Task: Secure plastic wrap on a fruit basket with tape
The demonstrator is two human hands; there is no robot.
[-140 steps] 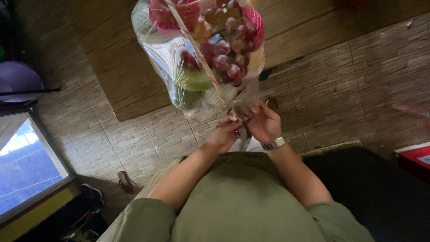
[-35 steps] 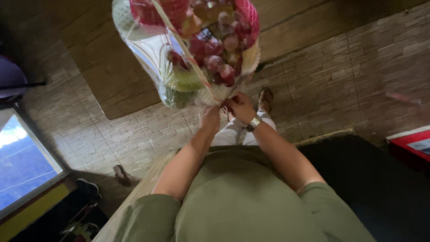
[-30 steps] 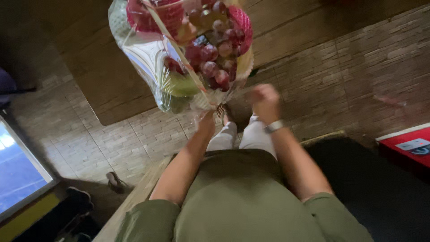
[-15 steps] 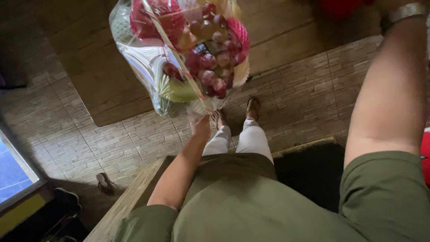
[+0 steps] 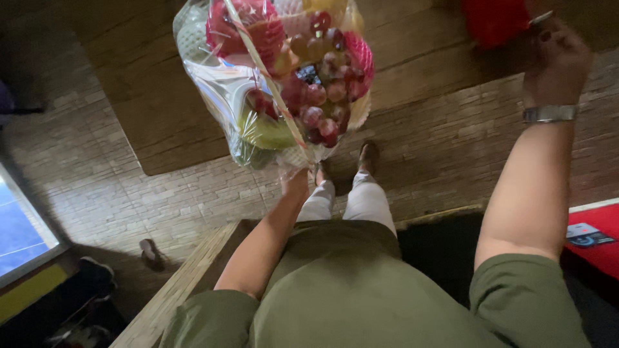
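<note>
Left hand grips the gathered neck of the cellophane-wrapped fruit basket; right hand, raised apart, appears loosely closed, grip unclear.

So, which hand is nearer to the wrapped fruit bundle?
The left. The left hand grips the bundle at its gathered bottom; the right hand is raised far off to its right, apart from it.

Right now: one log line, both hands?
left hand: grips clear plastic-wrapped fruit bundle from below | right hand: raised near red object, grip unclear
</note>
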